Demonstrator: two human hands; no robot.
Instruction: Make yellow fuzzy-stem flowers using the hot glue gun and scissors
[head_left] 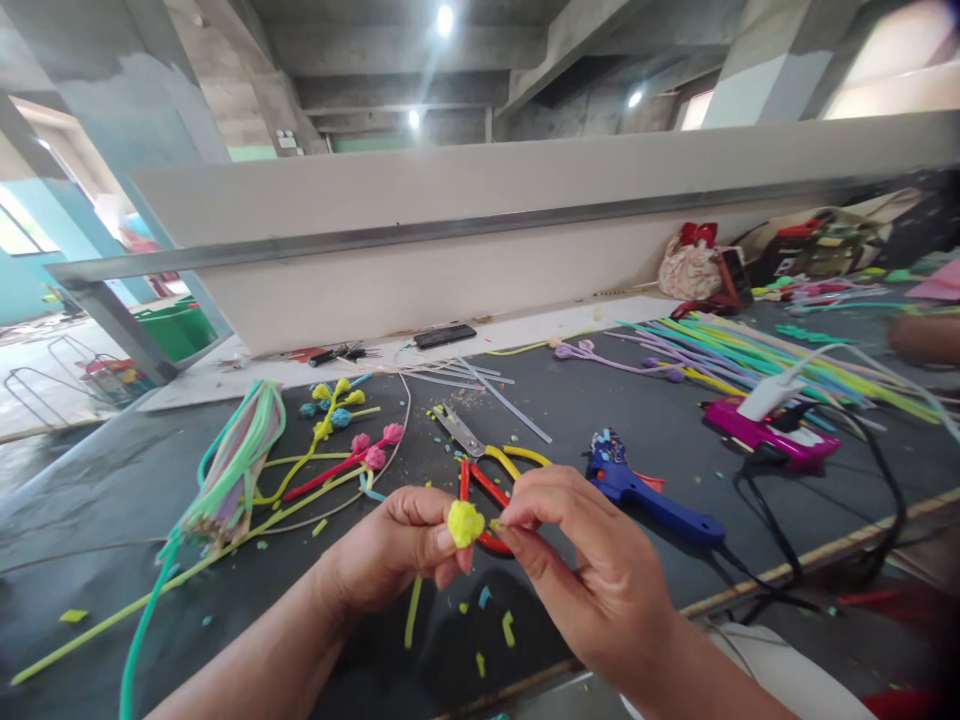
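Note:
A small yellow pipe-cleaner ball (466,523) is pinched between the thumb and fingers of my left hand (401,545). Just to its right, the thumb and forefinger of my right hand (592,570) close on a tiny yellow-green bit (495,525). Behind both hands lie red-handled pliers (487,485), partly hidden by my fingers. Yellow-handled scissors (472,435) rest open just beyond them. To the right is a blue glue gun (649,495), lying on the dark tabletop.
Pink and yellow pipe-cleaner stems (349,450) lie left, beside a green and purple bundle (244,465). More coloured pipe cleaners (795,360) spread at the right, near a magenta power strip (780,435) with cords. A white partition (450,270) stands behind. Offcuts (508,630) litter the table.

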